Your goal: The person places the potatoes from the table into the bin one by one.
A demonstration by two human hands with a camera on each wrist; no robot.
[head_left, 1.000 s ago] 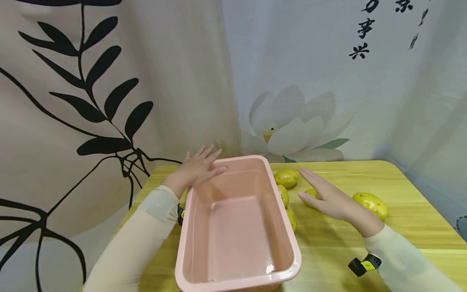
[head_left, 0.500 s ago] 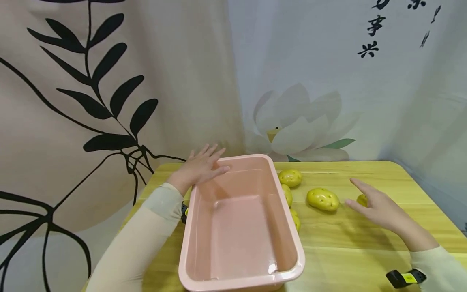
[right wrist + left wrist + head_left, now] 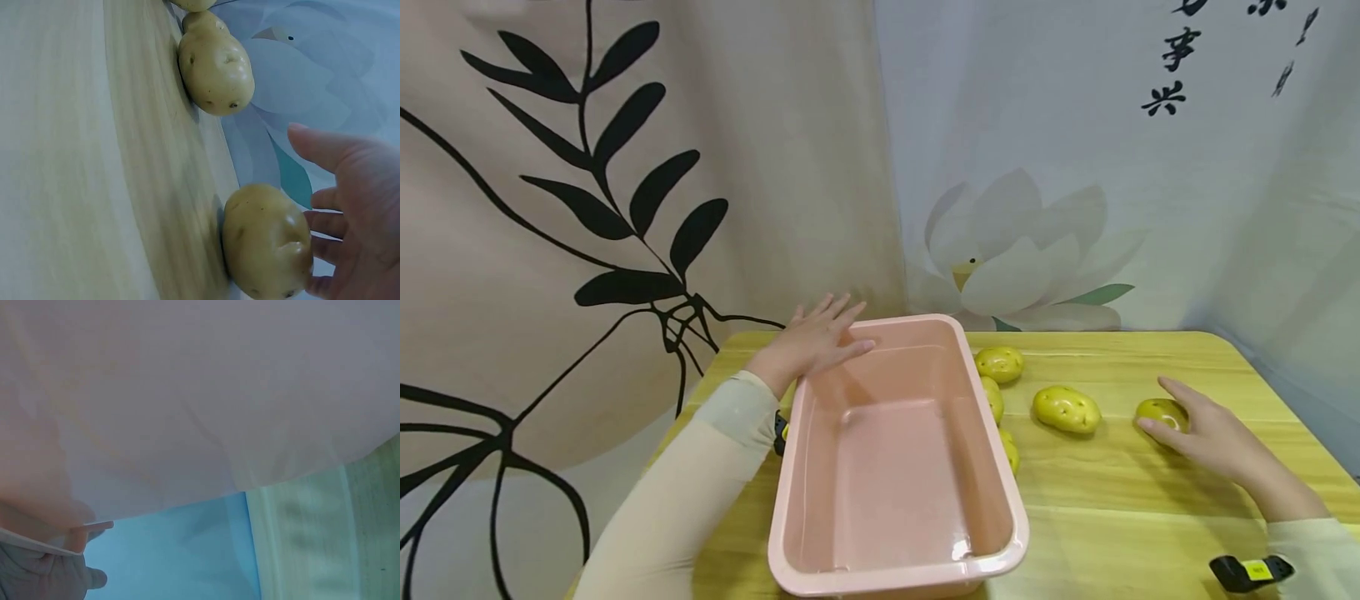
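Note:
My left hand (image 3: 808, 346) rests on the far left corner of a pink plastic tub (image 3: 786, 500), its fingers stretched past the rim. The tub's side wall (image 3: 187, 412) fills most of the left wrist view. Out on the right, my right hand (image 3: 1213, 433) is at a yellow potato (image 3: 1159, 410), thumb and index finger parted on either side of it. In the right wrist view this potato (image 3: 265, 240) lies on the table, fingers right at its far side and the thumb raised away from it. Another potato (image 3: 1066, 409) lies between that hand and the tub.
Along the tub's right side lie several more potatoes, one at the back (image 3: 1000, 364) and others partly hidden by the rim. The wooden table (image 3: 1120, 533) ends at a printed curtain (image 3: 790, 167) behind it.
My right hand has moved right, past the middle potato to the rightmost one, then down to it. The left hand has stayed on the tub's rim. The view has shifted slightly.

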